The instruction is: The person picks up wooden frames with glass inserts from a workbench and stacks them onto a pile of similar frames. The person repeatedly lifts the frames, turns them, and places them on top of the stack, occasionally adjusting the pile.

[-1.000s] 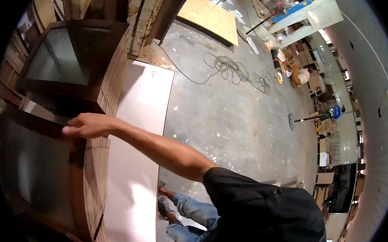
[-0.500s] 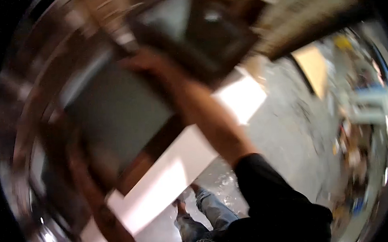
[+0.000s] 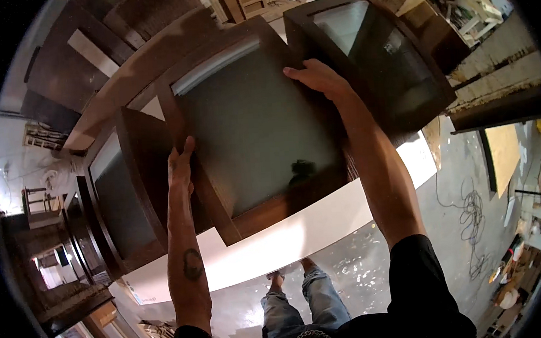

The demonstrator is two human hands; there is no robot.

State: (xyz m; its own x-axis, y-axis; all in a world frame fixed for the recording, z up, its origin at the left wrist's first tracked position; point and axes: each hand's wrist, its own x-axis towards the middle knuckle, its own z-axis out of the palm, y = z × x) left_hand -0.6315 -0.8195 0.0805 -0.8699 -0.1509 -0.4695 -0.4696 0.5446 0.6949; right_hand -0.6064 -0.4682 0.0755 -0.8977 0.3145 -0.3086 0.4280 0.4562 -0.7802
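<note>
A dark brown wooden frame with a grey-green glass pane [image 3: 250,127] is between my hands above a white board. My left hand [image 3: 181,166] holds its left edge, thumb raised and fingers partly hidden behind the wood. On the opposite edge, towards the far corner, my right hand [image 3: 322,79] is closed with its thumb over the front. A similar glazed frame [image 3: 441,93] stands to the right, beside my right hand. Another glazed wooden frame [image 3: 141,176] sits to the left. The white board [image 3: 286,238] shows along the near side.
Several dark wooden panels [image 3: 57,76] lie at the far left. Tangled cable [image 3: 471,219] lies on the grey floor at the right, near a tan board [image 3: 503,157]. Wooden scraps and tools [image 3: 514,272] line the right side. Below the white board are my legs [image 3: 323,298].
The view has swung left, so the glazed frame in my hands now sits mid-view rather than at left. Earlier blur has cleared. Both hands remain at its edges.
</note>
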